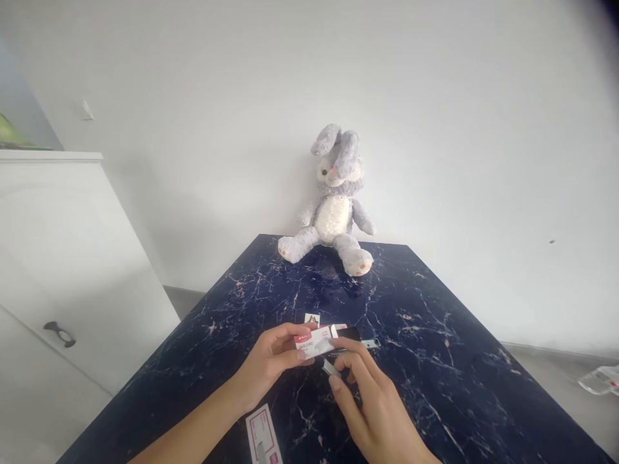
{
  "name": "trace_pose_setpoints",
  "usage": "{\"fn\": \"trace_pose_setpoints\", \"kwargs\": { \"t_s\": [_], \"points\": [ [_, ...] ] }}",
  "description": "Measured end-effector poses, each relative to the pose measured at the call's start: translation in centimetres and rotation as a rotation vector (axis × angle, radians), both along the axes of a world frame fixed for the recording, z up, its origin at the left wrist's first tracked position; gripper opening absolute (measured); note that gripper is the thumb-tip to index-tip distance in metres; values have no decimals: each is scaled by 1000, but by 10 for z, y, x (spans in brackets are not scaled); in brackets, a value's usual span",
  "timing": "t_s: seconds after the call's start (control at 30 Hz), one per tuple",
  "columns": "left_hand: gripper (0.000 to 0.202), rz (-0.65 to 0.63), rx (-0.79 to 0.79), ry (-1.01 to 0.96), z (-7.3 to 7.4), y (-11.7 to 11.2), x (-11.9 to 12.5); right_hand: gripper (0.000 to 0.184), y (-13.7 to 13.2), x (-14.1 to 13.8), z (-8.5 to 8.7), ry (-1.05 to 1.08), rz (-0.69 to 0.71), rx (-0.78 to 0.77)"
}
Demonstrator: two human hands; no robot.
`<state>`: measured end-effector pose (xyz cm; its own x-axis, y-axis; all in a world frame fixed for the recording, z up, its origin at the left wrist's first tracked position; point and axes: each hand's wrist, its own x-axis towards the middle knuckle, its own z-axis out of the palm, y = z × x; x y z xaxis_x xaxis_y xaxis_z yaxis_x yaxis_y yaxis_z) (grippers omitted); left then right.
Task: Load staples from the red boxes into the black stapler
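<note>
Just above the dark blue marble-patterned table [435, 361], the left hand [271, 362] grips a small white and red cardboard box [313, 342] between thumb and fingers. The right hand [374, 409] touches the right end of this box, and its fingers pinch a thin grey strip [331, 368]. A white and pink paper card [262, 433] lies at the near edge. A grey plush rabbit [333, 206] sits at the far end, against the white wall [459, 129]. A white cabinet [62, 245] stands on the left.
</note>
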<state>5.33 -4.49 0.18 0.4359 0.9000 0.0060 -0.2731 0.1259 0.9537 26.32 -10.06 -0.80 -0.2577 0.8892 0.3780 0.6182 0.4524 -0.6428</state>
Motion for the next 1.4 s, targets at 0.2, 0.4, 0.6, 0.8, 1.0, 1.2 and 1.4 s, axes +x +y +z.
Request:
{"fn": "trace_pose_setpoints", "kwargs": {
  "t_s": [0.2, 0.4, 0.6, 0.8, 1.0, 1.2, 1.4],
  "points": [
    [25, -7, -15, -12, -2, 2, -1, 17, 0, -2, 4, 192, -10, -104],
    [25, -25, -6, -20, -1, 3, -1, 25, 2, -3, -1, 441, -66, -174],
    [25, -41, 1, -25, -4, 1, 3, 25, 3, -2, -6, 488, -56, -203],
    [28, -36, 22, -14, -9, 0, 4, 24, 1, -6, -8, 454, -95, -188],
    [33, -49, 113, 66, -8, 5, 2, 35, 2, -10, -1, 584, -31, -326],
    [22, -232, 350, 447, -8, 2, -4, 35, 25, 26, 8, 481, -166, -178],
    [17, 110, 701, 745, -6, 5, -6, 31, 59, 89, -7, -66, -298, -60]
  ]
}}
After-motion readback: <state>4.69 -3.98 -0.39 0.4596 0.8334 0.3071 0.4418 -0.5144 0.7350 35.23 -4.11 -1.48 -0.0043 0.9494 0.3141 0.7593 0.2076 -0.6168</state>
